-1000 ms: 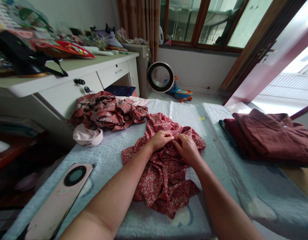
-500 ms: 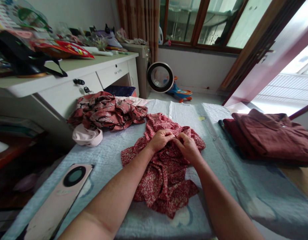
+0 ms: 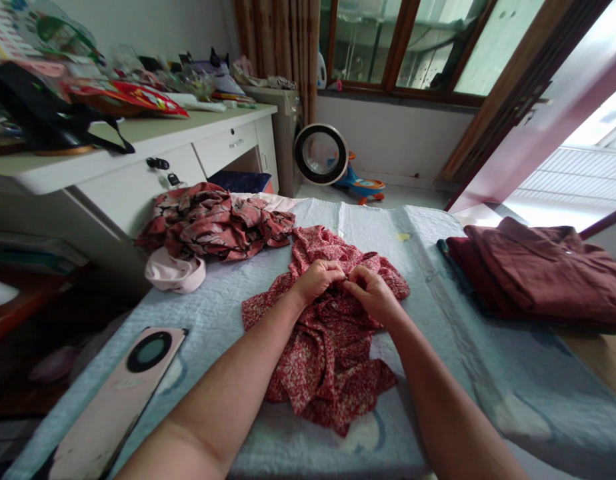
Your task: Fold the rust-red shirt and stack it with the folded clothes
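A red shirt with a small pale floral print [image 3: 318, 360] lies rumpled on the light blue quilted cover [image 3: 418, 400]. My left hand [image 3: 319, 280] pinches the shirt's fabric near its upper middle. Close beside it, my right hand [image 3: 371, 290] pinches the same part, fingertips almost meeting those of the left. The bit of cloth between the fingertips is mostly hidden, and a small button shows just below the hands.
A crumpled red patterned garment [image 3: 213, 223] and a pale pink band [image 3: 175, 271] lie at left. Folded dark red clothes [image 3: 548, 267] are stacked at right. A long pinkish board with a dark round dial [image 3: 148, 352] lies front left. Behind stands a cluttered white desk [image 3: 178, 143].
Both hands have shifted very slightly left, still pinching the shirt. The fingertips have moved a little against each other. Everything else stays put.
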Motion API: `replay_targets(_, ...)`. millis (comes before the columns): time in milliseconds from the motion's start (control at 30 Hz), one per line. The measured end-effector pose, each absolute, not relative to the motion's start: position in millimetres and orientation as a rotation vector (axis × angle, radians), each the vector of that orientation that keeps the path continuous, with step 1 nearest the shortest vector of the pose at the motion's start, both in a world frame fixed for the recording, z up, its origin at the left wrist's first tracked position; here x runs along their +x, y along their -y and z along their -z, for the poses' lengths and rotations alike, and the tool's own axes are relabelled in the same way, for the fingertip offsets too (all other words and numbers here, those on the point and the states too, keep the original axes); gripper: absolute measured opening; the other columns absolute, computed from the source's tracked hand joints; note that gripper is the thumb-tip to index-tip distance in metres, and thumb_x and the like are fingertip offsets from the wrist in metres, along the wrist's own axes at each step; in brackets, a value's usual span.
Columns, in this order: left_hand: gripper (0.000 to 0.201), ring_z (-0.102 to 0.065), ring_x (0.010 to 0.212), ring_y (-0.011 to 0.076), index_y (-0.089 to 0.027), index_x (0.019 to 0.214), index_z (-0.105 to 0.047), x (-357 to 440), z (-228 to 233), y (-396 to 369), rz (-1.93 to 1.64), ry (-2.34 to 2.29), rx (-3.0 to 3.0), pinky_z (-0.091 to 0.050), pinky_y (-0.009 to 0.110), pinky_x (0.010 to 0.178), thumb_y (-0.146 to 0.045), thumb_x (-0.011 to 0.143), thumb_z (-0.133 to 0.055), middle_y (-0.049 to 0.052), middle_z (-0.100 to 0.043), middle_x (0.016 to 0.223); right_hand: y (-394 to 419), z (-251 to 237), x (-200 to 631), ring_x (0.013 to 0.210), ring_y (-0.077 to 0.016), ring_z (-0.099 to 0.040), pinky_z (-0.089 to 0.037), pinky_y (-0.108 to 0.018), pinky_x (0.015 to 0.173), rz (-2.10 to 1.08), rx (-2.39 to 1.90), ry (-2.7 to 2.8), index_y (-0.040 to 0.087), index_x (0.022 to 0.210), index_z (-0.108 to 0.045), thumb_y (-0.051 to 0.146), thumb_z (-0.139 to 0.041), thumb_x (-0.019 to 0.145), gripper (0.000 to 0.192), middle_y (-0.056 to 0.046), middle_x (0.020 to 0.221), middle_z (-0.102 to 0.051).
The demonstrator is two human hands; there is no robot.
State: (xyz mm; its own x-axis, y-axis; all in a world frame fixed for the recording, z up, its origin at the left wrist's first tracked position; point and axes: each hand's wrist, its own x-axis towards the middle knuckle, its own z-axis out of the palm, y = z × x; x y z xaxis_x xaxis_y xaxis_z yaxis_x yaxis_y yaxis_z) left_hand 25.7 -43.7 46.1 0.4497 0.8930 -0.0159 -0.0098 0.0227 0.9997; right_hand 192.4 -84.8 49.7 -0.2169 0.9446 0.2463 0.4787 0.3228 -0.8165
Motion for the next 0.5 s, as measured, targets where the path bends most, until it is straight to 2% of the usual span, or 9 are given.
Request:
replay_targets(200, 0.024, -0.042, 0.051, 0.0076, -0.013, 0.064, -0.062, 26.1, -47.8, 43.9, -0.830, -0.851, 1.419, -0.031, 0.022, 0.053, -0.036, 0.071, -0.065, -0.004, -0.051, 0.055, 80.9, -46.6, 197.4, 0.060, -0.0114, -0.040, -0.032, -0.024, 0.056, -0.703, -1.298, 1.814, 0.020, 0.071, -0.048, 0.032, -0.059, 0.082, 0.019, 0.004, 0.066, -0.047)
replay_targets(367, 0.027, -0.051, 0.050, 0.0091, -0.013, 0.075, -0.064, 27.0, -44.3, 42.3, -0.769, -0.857, 1.411, -0.036, 0.021, 0.049, -0.040, 0.073, -0.066, -0.002, -0.057, 0.062, 79.1, -43.5, 198.6, 0.064, -0.0129, -0.046, -0.035, -0.024, 0.061, -0.617, -1.329, 1.834, 0.020, 0.075, -0.053, 0.029, -0.059, 0.082, 0.013, 0.002, 0.069, -0.055)
replay_targets(500, 0.025, -0.049, 0.049, 0.0083, -0.014, 0.071, -0.062, 28.4, -39.6, 40.4, -0.789, -0.852, 1.458, -0.037, 0.021, 0.049, -0.039, 0.074, -0.063, -0.003, -0.055, 0.061, 80.6, -44.2, 195.6, 0.063, -0.0126, -0.047, -0.036, -0.025, 0.061, -0.587, -1.354, 1.852, 0.020, 0.073, -0.053, 0.027, -0.061, 0.080, 0.013, 0.002, 0.069, -0.056)
